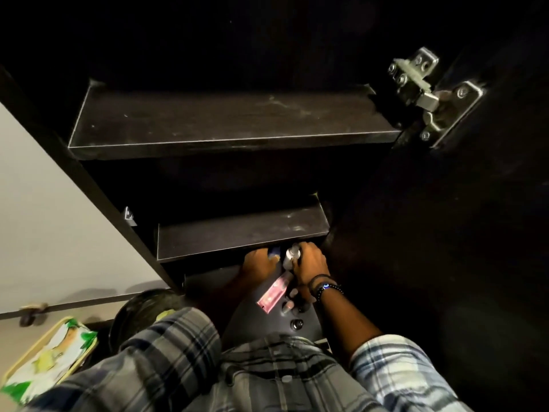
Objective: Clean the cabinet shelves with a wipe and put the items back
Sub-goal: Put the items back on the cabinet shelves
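I look down into a dark open cabinet with two bare shelves, an upper shelf (231, 126) and a lower shelf (243, 233). Below the lower shelf both hands reach in side by side. My left hand (258, 261) grips a small blue-and-yellow item (274, 254), mostly hidden by the fingers. My right hand (310, 260) is closed around a small silvery bottle (292, 253). A pink tube (274, 294) sticks out toward me between the two wrists; which hand holds it I cannot tell. No wipe is visible in either hand.
The open cabinet door (463, 203) with a metal hinge (427, 90) stands at right. A green-and-white wipe pack (50, 355) lies in a tray at lower left, beside a dark round bin (145, 307). Small bottles (294, 315) stand on a dark surface under my wrists.
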